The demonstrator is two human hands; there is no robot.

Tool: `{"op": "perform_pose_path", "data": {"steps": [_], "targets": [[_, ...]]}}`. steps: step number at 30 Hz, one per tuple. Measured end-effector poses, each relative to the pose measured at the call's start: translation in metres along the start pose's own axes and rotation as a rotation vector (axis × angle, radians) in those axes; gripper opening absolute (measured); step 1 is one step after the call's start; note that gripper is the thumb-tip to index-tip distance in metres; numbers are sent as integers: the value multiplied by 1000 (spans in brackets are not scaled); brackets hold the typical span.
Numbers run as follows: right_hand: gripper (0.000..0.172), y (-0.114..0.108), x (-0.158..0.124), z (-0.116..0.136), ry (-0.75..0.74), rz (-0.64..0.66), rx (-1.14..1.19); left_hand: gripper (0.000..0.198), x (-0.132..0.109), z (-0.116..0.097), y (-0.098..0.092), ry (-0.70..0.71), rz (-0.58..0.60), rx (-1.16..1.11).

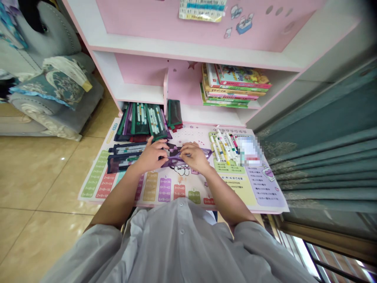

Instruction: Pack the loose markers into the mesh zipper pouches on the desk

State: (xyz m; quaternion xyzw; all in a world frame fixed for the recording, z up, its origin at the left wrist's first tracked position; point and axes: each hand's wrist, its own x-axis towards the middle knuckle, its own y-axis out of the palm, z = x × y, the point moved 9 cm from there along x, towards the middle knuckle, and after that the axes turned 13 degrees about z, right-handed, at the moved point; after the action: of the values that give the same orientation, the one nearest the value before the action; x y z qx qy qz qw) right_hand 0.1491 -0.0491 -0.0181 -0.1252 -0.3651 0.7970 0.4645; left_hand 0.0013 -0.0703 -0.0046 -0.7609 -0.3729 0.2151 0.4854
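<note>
A purple mesh pencil pouch (176,158) lies on the printed desk mat (165,188) in the middle of the desk. My left hand (153,154) grips its left end with curled fingers. My right hand (193,156) presses on its right part, fingers bent over it. Two dark filled pouches (125,155) lie just left of my left hand. Loose markers (224,144) lie in a bunch to the right of my right hand.
Several green and dark pouches with pens (144,121) lean at the back of the desk under the pink shelf (188,51). Stacked books (232,84) fill the right cubby. A sofa (44,86) stands left, a teal curtain (324,157) right.
</note>
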Motion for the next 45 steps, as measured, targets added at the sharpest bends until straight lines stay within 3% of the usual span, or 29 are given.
{"op": "perform_pose_path", "data": {"steps": [45], "targets": [[17,-25,-6,-24,142,-15,-19,21,-1,6,-1,-1,-10,10]]}}
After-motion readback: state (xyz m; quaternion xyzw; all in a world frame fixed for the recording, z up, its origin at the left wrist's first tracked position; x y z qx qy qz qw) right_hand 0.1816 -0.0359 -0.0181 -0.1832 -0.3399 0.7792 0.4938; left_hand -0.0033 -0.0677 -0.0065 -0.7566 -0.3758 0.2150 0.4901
